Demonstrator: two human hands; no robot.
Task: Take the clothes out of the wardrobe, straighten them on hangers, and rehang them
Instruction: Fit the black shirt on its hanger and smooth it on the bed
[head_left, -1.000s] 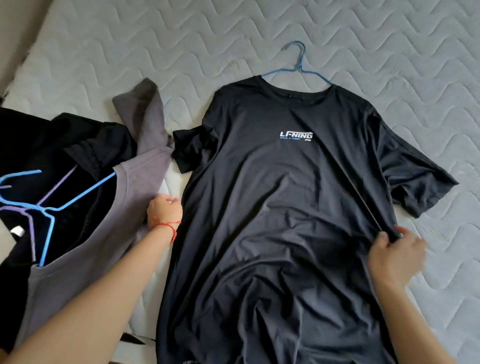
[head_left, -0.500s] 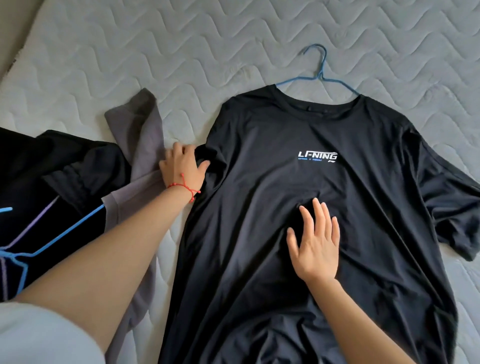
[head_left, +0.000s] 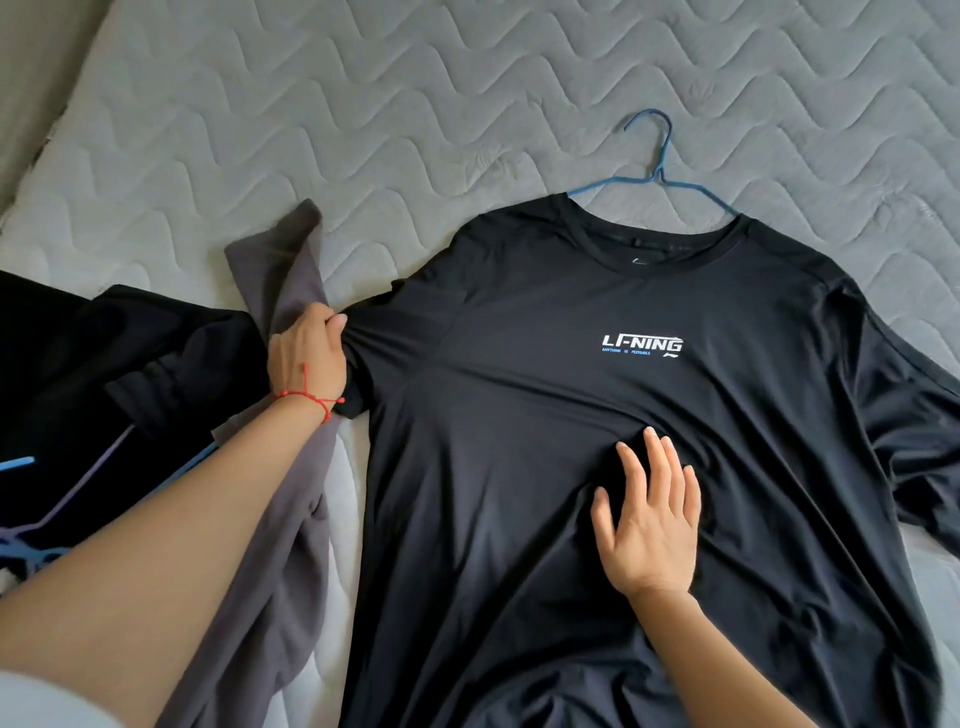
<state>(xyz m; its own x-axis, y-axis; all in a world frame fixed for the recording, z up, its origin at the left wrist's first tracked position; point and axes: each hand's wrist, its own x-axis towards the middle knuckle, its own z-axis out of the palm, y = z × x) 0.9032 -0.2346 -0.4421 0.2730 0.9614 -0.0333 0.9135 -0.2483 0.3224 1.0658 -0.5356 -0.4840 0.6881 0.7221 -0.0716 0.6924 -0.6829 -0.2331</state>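
A black T-shirt (head_left: 545, 415) with a white chest logo lies face up on the quilted mattress. A blue wire hanger (head_left: 655, 171) sits inside its neck, the hook pointing away from me. My left hand (head_left: 307, 353), with a red string at the wrist, grips the shirt's left sleeve, which is bunched under the fingers. My right hand (head_left: 647, 519) lies flat with fingers spread on the shirt's middle, below the logo.
A grey garment (head_left: 280, 519) lies just left of the black shirt, under my left forearm. Further left is a heap of black clothes (head_left: 104, 374) with blue and purple hangers (head_left: 31, 519). The grey quilted mattress (head_left: 311, 104) stretches beyond.
My left hand went up from the shirt's side to the left sleeve and closed on it. My right hand left the right hem and now presses flat on the chest.
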